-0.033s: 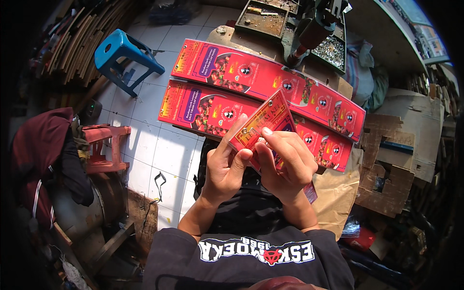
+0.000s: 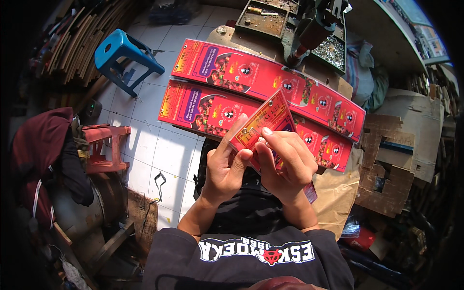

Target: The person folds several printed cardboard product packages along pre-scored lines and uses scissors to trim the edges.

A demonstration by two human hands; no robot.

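Note:
A long red printed strip (image 2: 277,112) is held up at a slant in front of me, its yellow end uppermost with small metal eyelets near the corners. My left hand (image 2: 223,171) grips its left edge, with the thumb in front and the fingers behind. Closed in front of the strip, my right hand (image 2: 289,162) has its thumb and forefinger together. A small pale, shiny bit shows at those fingertips, too small to name. The strip's lower part is hidden behind this hand. Two rows of similar strips, the upper row (image 2: 263,72) and the lower row (image 2: 186,108), lie beyond my hands.
Past the strips stands a dark press-like machine (image 2: 314,34), beside a metal tray (image 2: 263,18) and a bin of shiny small parts (image 2: 332,52). To the left are a blue stool (image 2: 116,50) and a red stool (image 2: 108,145). Brown paper (image 2: 338,193) and cut cardboard (image 2: 386,164) lie right.

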